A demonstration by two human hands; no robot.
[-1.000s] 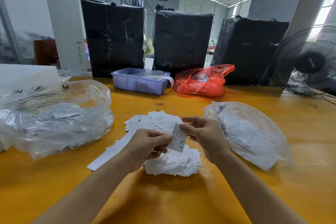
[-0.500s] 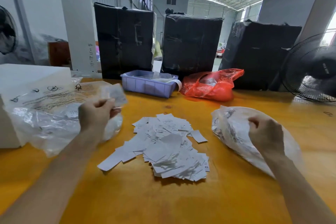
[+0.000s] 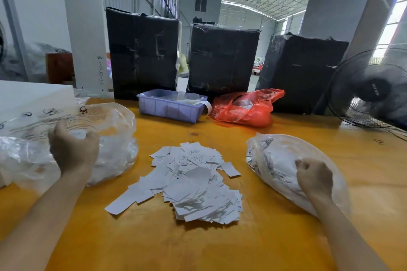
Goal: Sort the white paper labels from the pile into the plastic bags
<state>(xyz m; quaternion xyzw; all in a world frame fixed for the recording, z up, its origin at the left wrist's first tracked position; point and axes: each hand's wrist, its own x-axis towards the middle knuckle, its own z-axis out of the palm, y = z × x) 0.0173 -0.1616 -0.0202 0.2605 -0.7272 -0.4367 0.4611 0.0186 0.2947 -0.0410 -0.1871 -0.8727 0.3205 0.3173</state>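
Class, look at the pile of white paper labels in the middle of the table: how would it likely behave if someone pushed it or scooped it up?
The pile of labels would probably scatter, since the slips lie loose and overlapping. Each looks thin, so likely light and bendy. With the fan nearby, lifted slips might blow off.

purple bin (image 3: 169,108), red bag (image 3: 244,109), fan (image 3: 372,92)

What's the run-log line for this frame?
left hand: at left plastic bag | right hand: pinching right plastic bag | label pile: on table between bags
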